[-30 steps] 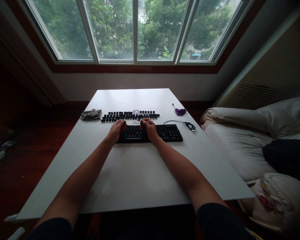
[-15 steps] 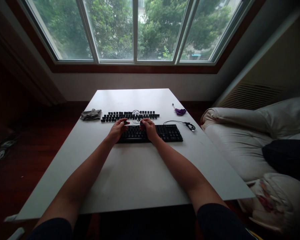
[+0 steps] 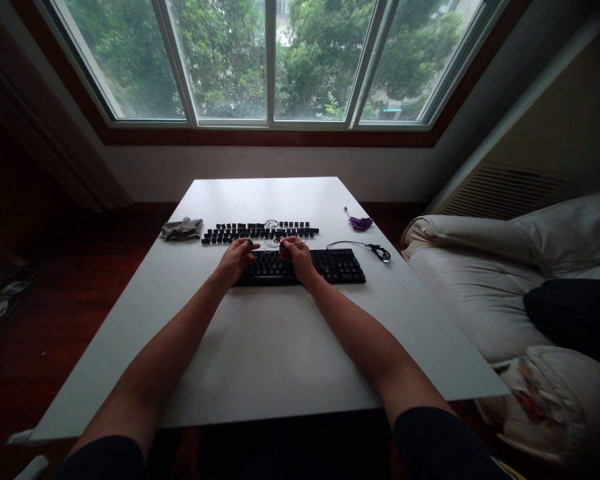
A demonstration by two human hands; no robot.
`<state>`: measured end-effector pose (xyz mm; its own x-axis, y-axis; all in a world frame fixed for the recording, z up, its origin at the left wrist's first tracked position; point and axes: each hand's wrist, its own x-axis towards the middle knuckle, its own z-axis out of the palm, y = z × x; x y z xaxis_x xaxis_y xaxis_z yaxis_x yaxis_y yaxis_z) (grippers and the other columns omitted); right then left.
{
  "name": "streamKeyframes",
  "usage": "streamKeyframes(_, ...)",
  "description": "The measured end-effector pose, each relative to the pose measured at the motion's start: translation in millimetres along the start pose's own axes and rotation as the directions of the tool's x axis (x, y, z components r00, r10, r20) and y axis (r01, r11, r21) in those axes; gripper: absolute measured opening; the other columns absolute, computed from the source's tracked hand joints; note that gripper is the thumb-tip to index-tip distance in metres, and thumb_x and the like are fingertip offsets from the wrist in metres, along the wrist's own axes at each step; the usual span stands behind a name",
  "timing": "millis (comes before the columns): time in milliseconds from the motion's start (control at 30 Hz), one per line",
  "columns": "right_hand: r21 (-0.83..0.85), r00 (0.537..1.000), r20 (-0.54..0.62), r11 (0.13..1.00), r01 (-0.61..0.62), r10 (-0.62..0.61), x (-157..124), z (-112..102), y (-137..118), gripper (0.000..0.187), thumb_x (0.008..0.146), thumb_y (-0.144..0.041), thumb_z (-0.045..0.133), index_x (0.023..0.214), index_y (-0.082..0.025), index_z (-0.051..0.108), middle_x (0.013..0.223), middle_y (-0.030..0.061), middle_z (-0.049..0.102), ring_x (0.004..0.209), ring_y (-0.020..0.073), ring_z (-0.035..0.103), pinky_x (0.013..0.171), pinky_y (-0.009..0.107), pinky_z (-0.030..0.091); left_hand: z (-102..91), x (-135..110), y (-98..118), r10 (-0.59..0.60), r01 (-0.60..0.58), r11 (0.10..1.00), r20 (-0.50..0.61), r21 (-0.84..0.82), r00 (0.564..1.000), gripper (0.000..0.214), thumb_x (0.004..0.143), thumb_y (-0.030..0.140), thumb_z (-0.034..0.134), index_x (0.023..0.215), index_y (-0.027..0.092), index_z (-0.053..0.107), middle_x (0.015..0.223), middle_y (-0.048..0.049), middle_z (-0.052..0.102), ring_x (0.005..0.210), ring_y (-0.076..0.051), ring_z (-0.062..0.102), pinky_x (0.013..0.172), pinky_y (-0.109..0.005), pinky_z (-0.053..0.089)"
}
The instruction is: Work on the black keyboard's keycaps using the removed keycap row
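Observation:
A black keyboard (image 3: 330, 265) lies across the middle of the white table (image 3: 260, 347). Behind it, rows of loose black keycaps (image 3: 230, 233) are laid out. My left hand (image 3: 234, 261) rests at the keyboard's left end, its fingers pinched on a small dark keycap (image 3: 249, 243). My right hand (image 3: 298, 257) sits over the keyboard's middle, fingers closed on a small dark piece with a thin wire tool sticking out to the right. A wire keycap puller (image 3: 271, 225) lies among the loose keycaps.
A grey cloth (image 3: 182, 229) lies at the left of the keycaps. The keyboard's cable and plug (image 3: 380, 251) trail to the right, with a purple brush (image 3: 361, 223) behind. White bedding (image 3: 505, 267) and a dark cushion (image 3: 575, 310) adjoin the table's right side. Windows are beyond.
My left hand's fingers shifted slightly forward and right with the keycap. The right hand has stayed almost still.

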<state>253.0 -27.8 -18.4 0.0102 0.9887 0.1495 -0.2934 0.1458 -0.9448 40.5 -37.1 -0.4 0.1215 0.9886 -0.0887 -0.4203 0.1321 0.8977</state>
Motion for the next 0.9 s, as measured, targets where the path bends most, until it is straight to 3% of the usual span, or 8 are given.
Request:
streamKeyframes(100,0.0,1.0,0.0,1.0,-0.003,0.003,-0.1,-0.2,0.0,0.024,0.077,-0.042,0.068,0.088,-0.02,0.066,0.066,-0.0009,0.066,0.055,0.0138,0.063,0.052,0.025,0.049,0.9,0.2,0.6,0.005,-0.005,1.0,-0.024,0.005,1.0,0.025,0.086,0.031,0.068,0.106,0.02,0.057,0.086,-0.0004,0.067,0.05,-0.004,0.048,0.064,-0.025,0.056)
streamKeyframes(167,0.007,1.0,0.003,1.0,0.002,-0.002,0.0,-0.5,0.3,0.024,0.078,-0.041,0.067,0.088,-0.02,0.066,0.065,-0.0008,0.066,0.055,0.0138,0.063,0.052,0.025,0.048,1.8,-0.8,1.5,0.008,-0.008,1.0,-0.012,0.013,1.0,0.027,0.084,0.028,0.068,0.107,0.021,0.058,0.084,0.0007,0.065,0.052,-0.004,0.05,0.066,-0.025,0.056)
streamKeyframes(400,0.019,1.0,0.012,1.0,0.006,-0.007,0.0,-0.3,0.0,0.023,0.078,-0.041,0.069,0.086,-0.02,0.066,0.067,-0.0011,0.065,0.058,0.0144,0.065,0.052,0.025,0.05,4.0,-2.8,2.9,0.003,-0.003,1.0,0.0,-0.015,1.0,0.03,0.082,0.024,0.07,0.11,0.02,0.058,0.098,-0.0055,0.071,0.06,-0.007,0.061,0.071,-0.029,0.06)
streamKeyframes(733,0.015,1.0,0.014,1.0,0.003,-0.004,1.2,-0.7,2.6,0.023,0.077,-0.041,0.069,0.087,-0.02,0.066,0.067,-0.0008,0.065,0.057,0.0148,0.064,0.052,0.025,0.05,-1.1,-1.9,-2.2,0.081,-0.08,0.996,0.067,-0.029,0.994,0.036,0.077,0.023,0.077,0.104,0.021,0.053,0.11,-0.0058,0.074,0.069,-0.01,0.069,0.073,-0.026,0.058)
streamKeyframes(900,-0.003,1.0,0.012,1.0,0.003,-0.003,0.9,-0.4,1.8,0.025,0.078,-0.042,0.068,0.088,-0.02,0.066,0.066,-0.0007,0.066,0.057,0.0146,0.064,0.052,0.025,0.049,-1.3,-1.4,-3.2,0.11,-0.11,0.994,0.111,-0.006,0.988,0.046,0.076,0.023,0.08,0.117,0.022,0.059,0.113,-0.0054,0.073,0.072,-0.009,0.069,0.076,-0.025,0.057)
